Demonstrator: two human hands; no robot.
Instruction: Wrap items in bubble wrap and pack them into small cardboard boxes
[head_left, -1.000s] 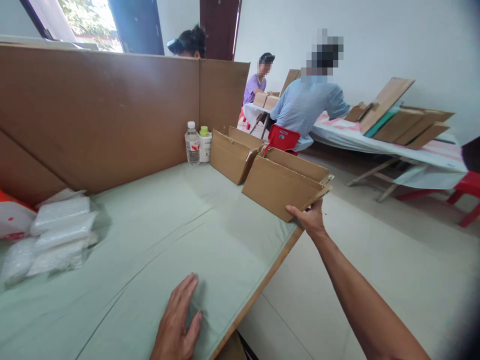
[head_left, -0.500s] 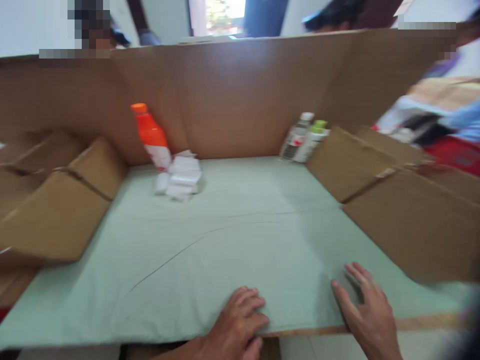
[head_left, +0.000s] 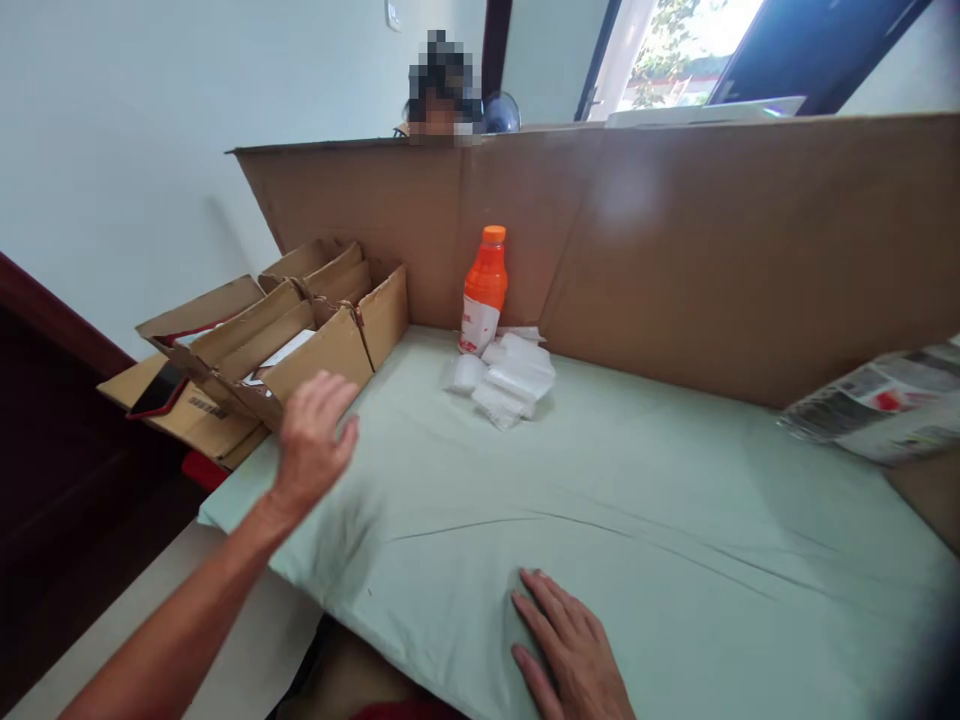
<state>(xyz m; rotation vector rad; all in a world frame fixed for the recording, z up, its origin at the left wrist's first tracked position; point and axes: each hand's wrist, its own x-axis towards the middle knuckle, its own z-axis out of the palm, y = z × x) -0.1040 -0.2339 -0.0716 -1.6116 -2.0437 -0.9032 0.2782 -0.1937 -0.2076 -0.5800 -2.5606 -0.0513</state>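
The counter is covered with a smooth, pale green cloth that has a few long creases. A tall brown cardboard wall stands along its back edge. At the left edge sit open cardboard boxes, brown and stiff, with their flaps sticking up. The left hand is just in front of the nearest box with its fingers spread and holding nothing. I cannot tell if they touch the box. The right hand lies flat on the cloth near the front edge, fingers loose and holding nothing. Half a second ago both hands were low at the front edge and the head faced the back wall. Now the head has turned left and the left hand has lifted over to the boxes. The right hand stays on the cloth. Inside one box lies a white sheet of paper. A dark phone with a red rim lies on an outer flap. By the back edge stands a round orange bottle with soft, white, shiny plastic packets piled beside it. A printed bundle lies at the right edge.
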